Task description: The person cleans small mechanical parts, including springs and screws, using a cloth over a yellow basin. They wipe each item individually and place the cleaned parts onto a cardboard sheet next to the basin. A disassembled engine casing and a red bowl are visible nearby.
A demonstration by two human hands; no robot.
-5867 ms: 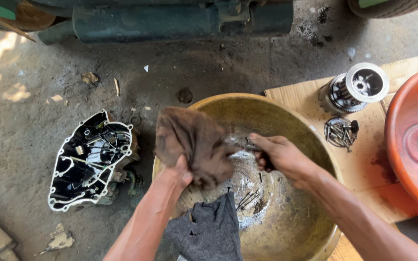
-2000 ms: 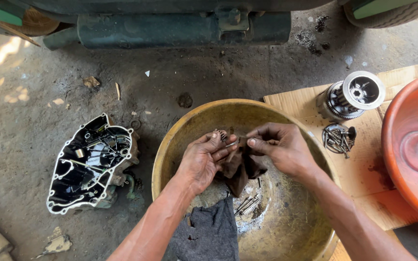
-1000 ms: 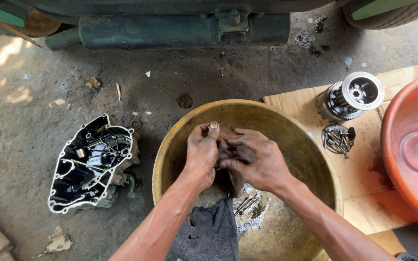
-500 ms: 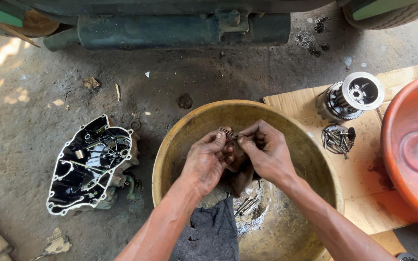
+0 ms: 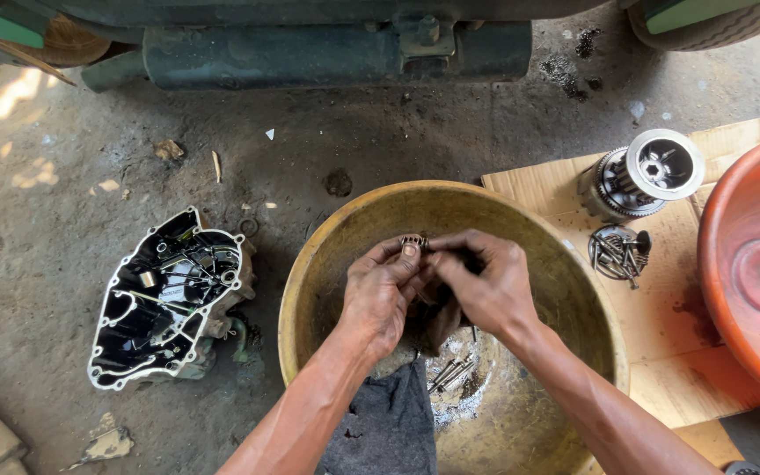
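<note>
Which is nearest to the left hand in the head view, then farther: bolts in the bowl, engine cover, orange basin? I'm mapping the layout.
From the left hand:
1. Bolts, just below it, in the bowl.
2. Engine cover, on the ground, left.
3. Orange basin, far right.

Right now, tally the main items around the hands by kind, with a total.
Basins: 2, brass basin and orange basin
Engine cover: 1
Clutch hub: 1
Dish of bolts: 1
Rags: 1, dark rag
Small metal part: 1, gripped by left hand and right hand
Total: 7
</note>
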